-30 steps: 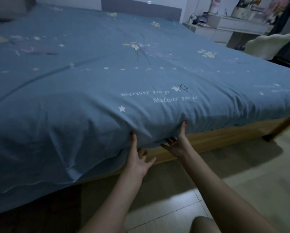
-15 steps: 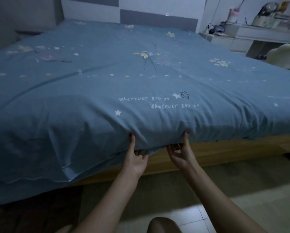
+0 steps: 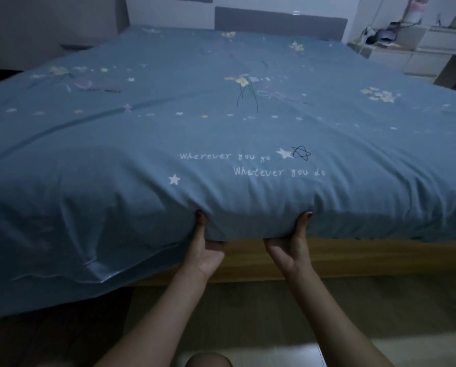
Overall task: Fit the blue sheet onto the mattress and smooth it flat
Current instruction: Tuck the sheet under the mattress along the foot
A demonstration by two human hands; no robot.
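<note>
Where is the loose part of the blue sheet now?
In the head view, it hangs at lower left, over the wooden bed frame, just left of the left hand.

Blue star-print sheet (image 3: 221,144) spread over mattress, near edge rumpled

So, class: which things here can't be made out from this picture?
- Head view: fingers of left hand and right hand, tucked under the blue sheet.
- Mattress: wholly covered by the sheet.
- Sheet's left side: cut off by the frame edge.
- Desk clutter: too dim and small.
</note>
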